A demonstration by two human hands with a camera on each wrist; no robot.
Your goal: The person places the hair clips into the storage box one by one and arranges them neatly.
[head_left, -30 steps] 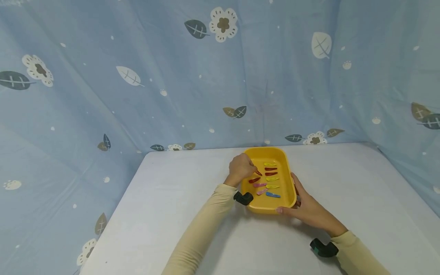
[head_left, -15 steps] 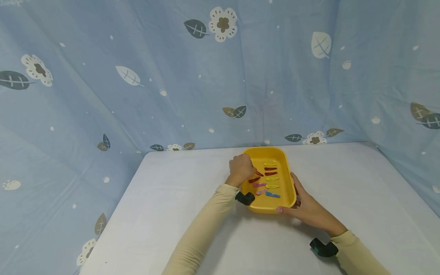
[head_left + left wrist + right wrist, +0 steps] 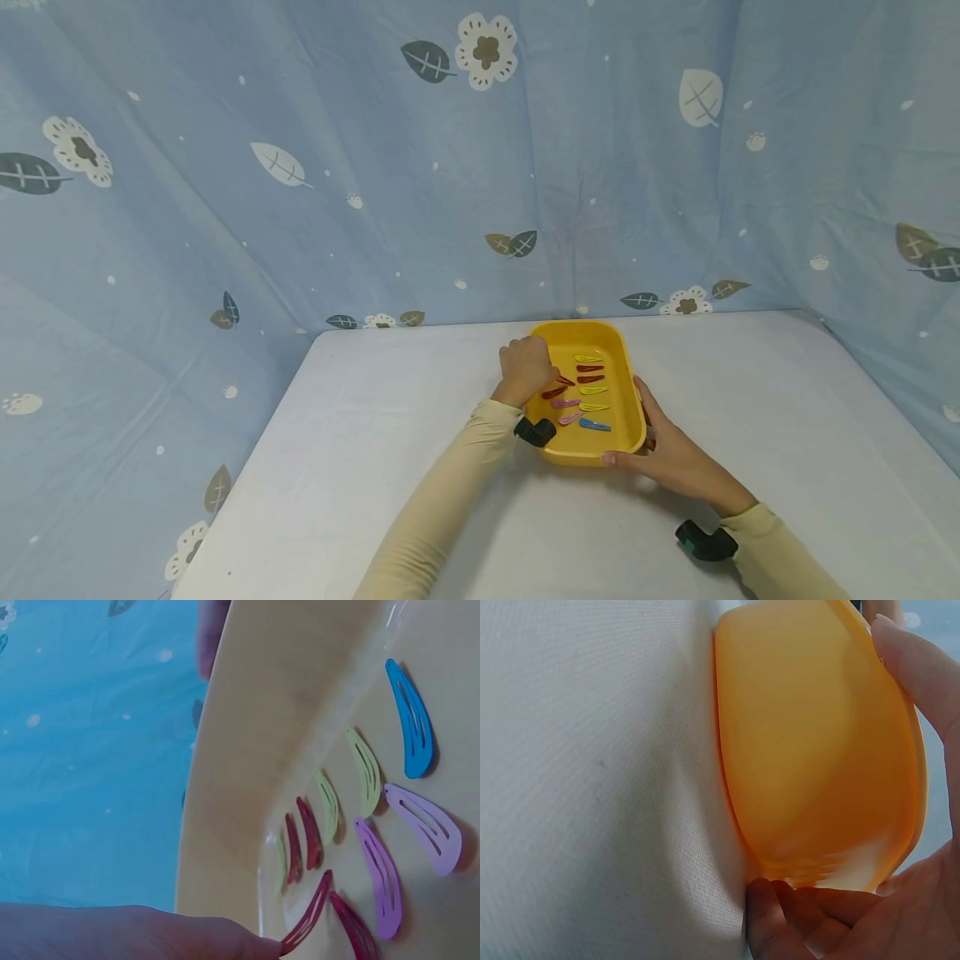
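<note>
A yellow tray (image 3: 577, 459) stands on the white table with hair clips laid in two columns. My left hand (image 3: 527, 367) reaches over its left side and pinches a red hair clip (image 3: 309, 919) by one end, close over the tray floor. Right beside that clip lies another red clip (image 3: 354, 927), then a magenta clip (image 3: 379, 877) and a pink clip (image 3: 427, 829). The other column holds yellow and red clips and a blue clip (image 3: 595, 425) at the near end. My right hand (image 3: 678, 458) grips the tray's near right corner, thumb at the rim, fingers round the side.
The white table (image 3: 360, 467) stretches out on both sides of the tray. Behind it hangs a blue curtain (image 3: 390, 200) with leaves and flowers. Each wrist wears a black camera mount; the left mount (image 3: 536, 432) overlaps the tray's near left edge in the head view.
My left hand has shifted slightly to the right with the red hair clip, whose tip now sits a little further right. My right hand and the tray have stayed in place.
</note>
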